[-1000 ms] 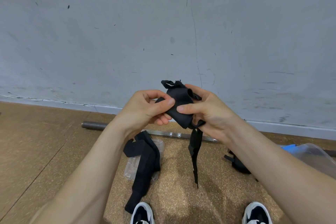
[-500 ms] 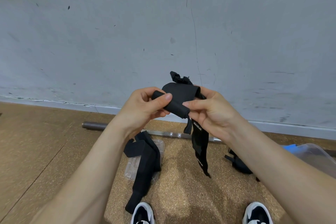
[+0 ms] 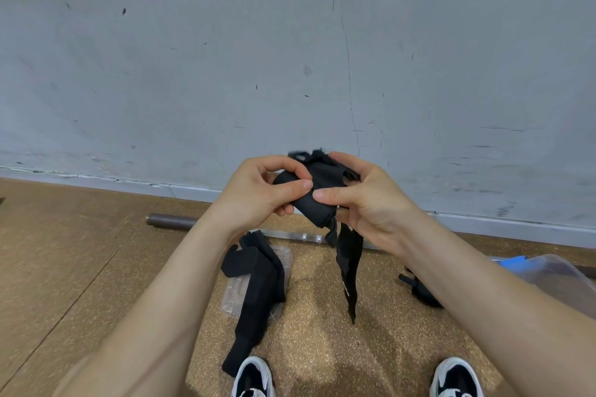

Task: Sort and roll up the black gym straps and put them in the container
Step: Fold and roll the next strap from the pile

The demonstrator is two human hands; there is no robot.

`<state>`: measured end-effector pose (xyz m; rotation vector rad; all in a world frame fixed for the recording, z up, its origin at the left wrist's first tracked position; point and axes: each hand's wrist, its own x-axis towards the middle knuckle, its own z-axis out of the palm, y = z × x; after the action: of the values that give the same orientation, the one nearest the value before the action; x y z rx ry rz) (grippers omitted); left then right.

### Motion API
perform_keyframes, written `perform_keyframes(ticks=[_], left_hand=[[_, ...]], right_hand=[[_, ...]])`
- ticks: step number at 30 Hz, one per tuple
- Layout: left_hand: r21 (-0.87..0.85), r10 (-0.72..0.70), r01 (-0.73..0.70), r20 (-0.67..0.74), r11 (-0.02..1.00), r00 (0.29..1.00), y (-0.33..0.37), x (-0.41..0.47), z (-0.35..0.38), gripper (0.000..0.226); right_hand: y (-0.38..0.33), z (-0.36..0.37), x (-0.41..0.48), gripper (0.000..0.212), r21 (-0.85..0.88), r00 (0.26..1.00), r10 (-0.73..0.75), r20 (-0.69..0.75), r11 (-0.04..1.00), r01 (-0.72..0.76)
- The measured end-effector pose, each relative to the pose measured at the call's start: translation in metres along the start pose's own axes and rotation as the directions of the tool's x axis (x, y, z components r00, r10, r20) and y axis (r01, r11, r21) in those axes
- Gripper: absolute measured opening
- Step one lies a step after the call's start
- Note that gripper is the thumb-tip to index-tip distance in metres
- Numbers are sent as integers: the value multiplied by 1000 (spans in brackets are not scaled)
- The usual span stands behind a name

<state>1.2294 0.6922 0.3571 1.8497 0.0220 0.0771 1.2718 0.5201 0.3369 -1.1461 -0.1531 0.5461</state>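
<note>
Both hands were raised at mid-frame, in front of the grey wall (image 3: 290, 42). Left hand (image 3: 258, 193) and right hand (image 3: 364, 200) both gripped one black gym strap (image 3: 314, 213), partly rolled into a tight wad. Fingers were curled round the roll and the thumbs pressed on its near face, tips almost touching. The loose tail (image 3: 348, 271) hung from the roll toward 6 o'clock, clear of the floor (image 3: 80, 267). A second black strap (image 3: 258, 293) lay unrolled at 7 o'clock of the roll, draped over a clear plastic lid (image 3: 285, 256). A third black strap (image 3: 422, 292) lay at 4 o'clock, partly hidden by the right forearm. The clear container (image 3: 554, 274) sat at the 3–4 o'clock frame edge with a blue piece (image 3: 512, 263) on its rim; its contents could not be made out. A barbell (image 3: 171, 221) lay along the wall base. Two shoes (image 3: 253, 377) (image 3: 456, 377) were at 6 o'clock.
</note>
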Motion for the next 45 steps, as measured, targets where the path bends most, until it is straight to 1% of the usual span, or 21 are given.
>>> perform_keyframes(ticks=[2, 3, 5, 6, 7, 10, 12, 15, 16, 19, 21, 23, 25, 27, 28, 33, 36, 38, 41, 43, 45], left_hand=[[-84, -24, 24, 0, 996, 1000, -1, 0, 0, 11], [-149, -38, 44, 38, 988, 999, -2, 0, -2, 16], [-275, -29, 73, 159, 959, 987, -2, -1, -8, 27], [-305, -18, 80, 200, 949, 980, -3, -1, -10, 34], [-311, -12, 79, 214, 947, 977, -3, -1, -12, 36], [-289, -16, 72, 191, 954, 981, -2, 0, -7, 24], [-288, -27, 79, 181, 954, 983, -3, 2, -5, 22], [-245, -43, 81, 159, 966, 986, -5, 3, -5, 17], [-226, -51, 86, 158, 970, 986, -5, 3, -5, 15], [-204, -61, 97, 176, 974, 983, -4, 2, -2, 13], [-198, -66, 100, 168, 975, 984, -1, 1, 1, 15], [-192, -72, 100, 150, 976, 986, 0, 1, 3, 18], [-192, -69, 94, 131, 977, 989, 0, 1, 3, 19], [-182, -59, 81, 119, 980, 991, -1, 2, 3, 20], [-173, -55, 74, 115, 982, 992, -1, 2, 3, 20], [-172, -46, 67, 124, 983, 991, -3, 1, 11, 23], [-191, -60, 89, 152, 978, 987, -4, 1, 20, 23], [-184, -70, 100, 161, 978, 984, -5, 0, 25, 20], [-169, -68, 92, 145, 981, 987, -7, -1, 30, 11], [-177, -75, 94, 108, 980, 991, -8, 0, 32, 21], [-208, -100, 110, 61, 972, 993, -9, 1, 35, 37]], right_hand=[[-3, 0, 0, 77, 10, 1000, -3, -26, 1000, 4], [-5, -1, 1, 76, 26, 1000, -5, -30, 1000, 5], [-9, -3, 1, 75, 75, 1000, -2, -26, 997, 4], [-10, -4, 1, 76, 95, 1000, -2, -21, 995, 4], [-11, -4, 0, 77, 104, 1000, -1, -17, 995, 3], [-11, -5, -1, 73, 110, 1000, 5, -9, 994, -4], [-13, -6, -2, 62, 133, 1000, 5, -11, 991, -3], [-15, -7, -2, 29, 147, 1000, 6, 11, 989, -8], [-14, -7, -1, 24, 145, 1000, 3, -2, 989, -3], [-9, -9, 3, 30, 123, 993, -27, -111, 992, 41], [-7, -8, 3, 41, 82, 989, -57, -136, 994, 69], [-6, -7, 3, 47, 34, 983, -92, -158, 995, 99], [-8, -6, 2, 42, 44, 981, -100, -166, 993, 109], [-12, -6, 0, 24, 92, 986, -58, -154, 993, 73], [-13, -5, -1, 19, 102, 988, -41, -148, 993, 57], [-8, -4, 1, 22, 15, 959, -115, -258, 992, 123], [-1, -5, 5, 29, -101, 920, -198, -338, 980, 174], [2, -4, 7, 32, -170, 886, -257, -386, 964, 206], [4, -3, 8, 33, -227, 855, -313, -414, 945, 236], [5, -2, 9, 34, -254, 842, -340, -419, 934, 251], [6, -3, 10, 34, -291, 833, -368, -412, 920, 263]])
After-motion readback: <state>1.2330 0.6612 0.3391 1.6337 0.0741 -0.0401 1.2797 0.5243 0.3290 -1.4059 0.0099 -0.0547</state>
